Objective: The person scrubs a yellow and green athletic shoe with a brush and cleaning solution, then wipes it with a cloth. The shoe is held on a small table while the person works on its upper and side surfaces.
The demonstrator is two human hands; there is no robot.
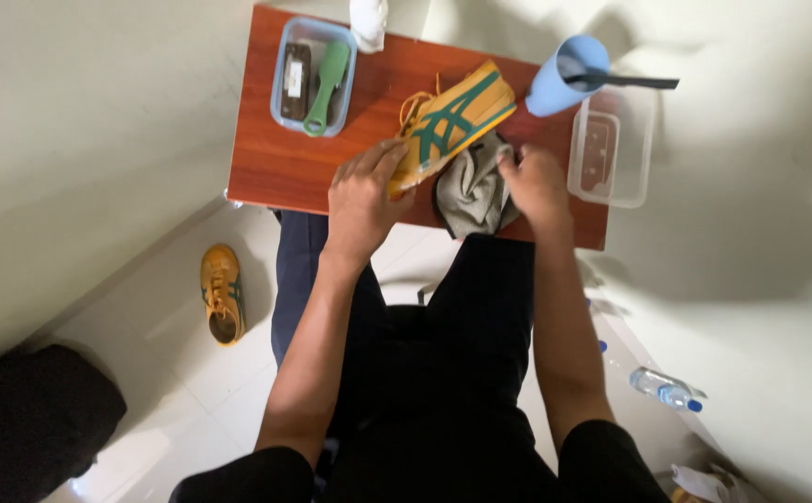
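Note:
A yellow sneaker with green stripes (453, 119) lies tilted on a small reddish wooden table (276, 158). My left hand (365, 191) grips the shoe's near end. My right hand (532, 182) is closed on a grey cloth (471, 191) that is bunched against the shoe's side and hangs over the table's near edge.
A clear box (287, 47) at the table's far left holds a green-handled brush (327, 79) and a dark block. A blue cup (564, 74) with a dark tool in it and a clear container (611, 149) stand at the right. The second yellow sneaker (222, 293) and a water bottle (665, 388) lie on the floor.

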